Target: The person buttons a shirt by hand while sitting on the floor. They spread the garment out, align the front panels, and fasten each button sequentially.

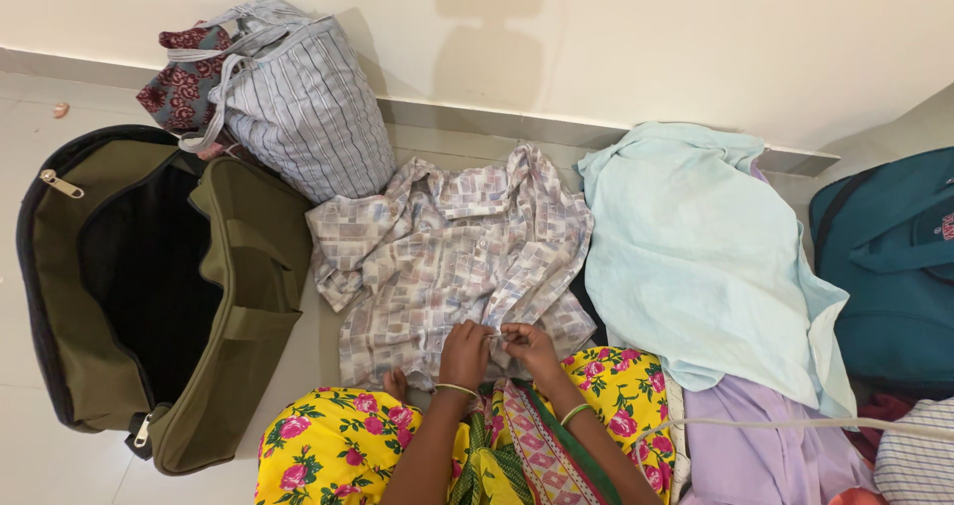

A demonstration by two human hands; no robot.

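Checked shirt (452,252) spread on the floor (30,435) at centre, hem toward the knees. Left hand (465,354) and right hand (529,348) — each grip pinching the front edge, fingertips nearly meeting. Best kept taut and aligned. Open olive bag (243,296) left, pale blue cloth (696,256) right — free room only by the near-left corner.

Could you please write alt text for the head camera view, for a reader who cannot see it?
A seated person's left hand and right hand pinch the near edge of a crumpled patterned shirt spread on the floor. An open olive duffel bag lies left; a pale blue garment lies right.
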